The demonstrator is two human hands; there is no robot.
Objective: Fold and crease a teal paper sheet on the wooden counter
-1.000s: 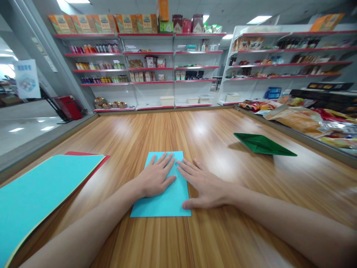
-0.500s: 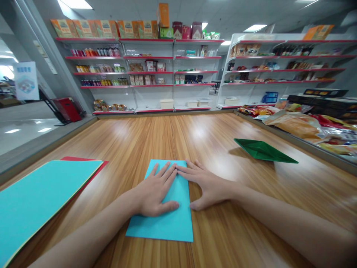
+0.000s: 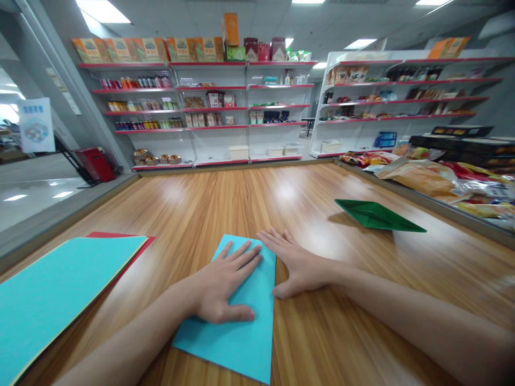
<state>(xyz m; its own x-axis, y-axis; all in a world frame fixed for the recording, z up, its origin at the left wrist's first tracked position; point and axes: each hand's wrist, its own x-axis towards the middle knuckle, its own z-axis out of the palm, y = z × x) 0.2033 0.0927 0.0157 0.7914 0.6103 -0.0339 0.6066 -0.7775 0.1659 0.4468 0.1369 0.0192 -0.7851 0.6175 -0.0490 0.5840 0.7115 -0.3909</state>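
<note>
A light blue sheet of paper (image 3: 257,316), folded to a narrow rectangle, lies slightly turned on the wooden table in front of me. Flat on its left half rests my left hand (image 3: 229,281), fingers spread. My right hand (image 3: 298,262) is at the paper's right edge, fingers stretched out, fingertips touching the top right corner and the thumb by the edge. To the right stands a folded green paper boat (image 3: 374,215). On the left is a stack of coloured paper (image 3: 68,295), light blue on top with yellow and red edges showing beneath.
The wooden table (image 3: 193,198) has a raised rim around it. Packaged snacks (image 3: 422,179) and black boxes (image 3: 462,147) lie beyond its right rim. Shelves (image 3: 217,142) with goods stand behind. A red box-like cart (image 3: 96,163) is on the floor at left.
The folded blue paper has turned and come slightly nearer me, its lower edge now slanting. My left hand has moved down a little with it. The right hand stays near the right edge.
</note>
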